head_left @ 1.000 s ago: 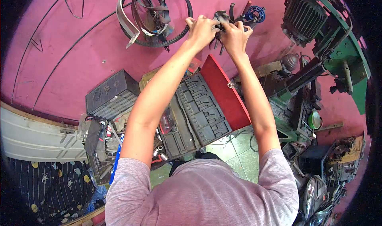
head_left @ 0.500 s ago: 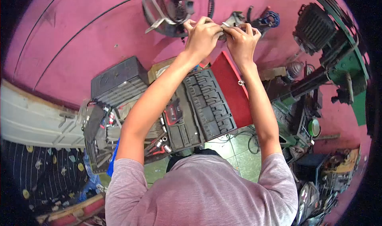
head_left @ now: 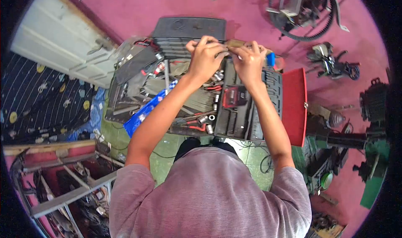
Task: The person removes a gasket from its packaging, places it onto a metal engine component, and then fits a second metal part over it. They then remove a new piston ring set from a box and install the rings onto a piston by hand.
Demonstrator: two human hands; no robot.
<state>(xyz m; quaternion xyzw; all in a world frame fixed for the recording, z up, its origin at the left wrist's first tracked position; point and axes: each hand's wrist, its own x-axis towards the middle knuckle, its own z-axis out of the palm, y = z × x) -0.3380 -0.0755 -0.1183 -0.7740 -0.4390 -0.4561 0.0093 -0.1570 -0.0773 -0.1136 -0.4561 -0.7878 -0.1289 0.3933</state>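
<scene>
My left hand (head_left: 206, 58) and my right hand (head_left: 249, 67) are raised over the back of the tool table, fingertips pinched and almost meeting. Whatever is between the fingertips is too small to make out. Behind my left hand stands a black drawer case (head_left: 188, 28). Below my right hand lies an open black socket case (head_left: 234, 122) with a red and black item (head_left: 234, 97) in it. Left of that case are loose sockets, red-handled tools (head_left: 197, 127) and a blue packet (head_left: 144, 116).
A red metal lid (head_left: 294, 108) stands at the right of the table. Belts and parts hang on the pink wall (head_left: 247, 7). Green machinery (head_left: 374, 175) is at the far right, a white door (head_left: 63, 41) at the left, a metal rack (head_left: 75, 196) lower left.
The view has turned left, so the table and wall parts appear further right. Both hands are now lower in the picture, over the table's back edge, still close together.
</scene>
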